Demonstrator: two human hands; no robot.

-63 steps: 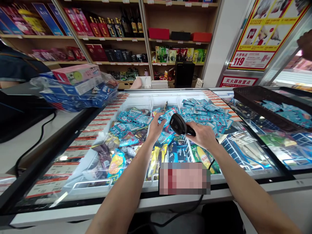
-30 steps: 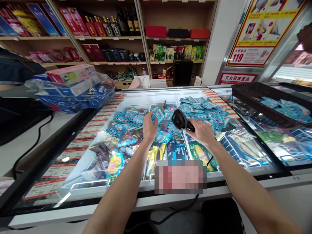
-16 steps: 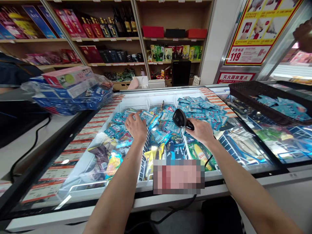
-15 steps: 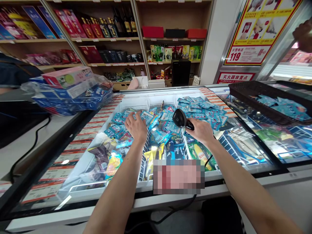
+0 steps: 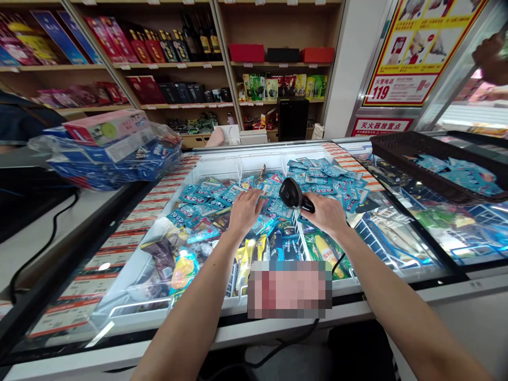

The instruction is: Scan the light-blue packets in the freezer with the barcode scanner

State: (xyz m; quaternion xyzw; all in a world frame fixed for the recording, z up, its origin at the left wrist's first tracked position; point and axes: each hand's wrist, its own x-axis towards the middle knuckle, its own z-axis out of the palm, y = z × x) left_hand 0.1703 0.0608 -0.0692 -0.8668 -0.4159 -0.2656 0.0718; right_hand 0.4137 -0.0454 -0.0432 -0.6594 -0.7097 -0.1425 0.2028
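My right hand (image 5: 326,213) is wrapped round the handle of a black barcode scanner (image 5: 291,193), its head pointing left over the open chest freezer (image 5: 214,161). A dark cable runs down from my right hand. My left hand (image 5: 245,211) reaches over the small blue packets (image 5: 194,193) with fingers stretched forward; nothing shows in its grasp. Whether its fingertips touch the packets I cannot tell. More blue packets (image 5: 323,174) lie heaped behind the scanner. Under my left wrist lie yellow ice cream wrappers (image 5: 248,254) in a white wire basket.
On the left freezer edge sits a plastic-wrapped stack of blue boxes (image 5: 119,164) topped by a pink box (image 5: 105,127). A dark brown tray (image 5: 391,148) with blue packets rests at right. Shelves (image 5: 178,65) of goods stand behind. Another person's hand (image 5: 492,55) appears far right.
My left hand has moved to the right across the blue packets, closer to the scanner. My right hand and the scanner stay nearly where they were.
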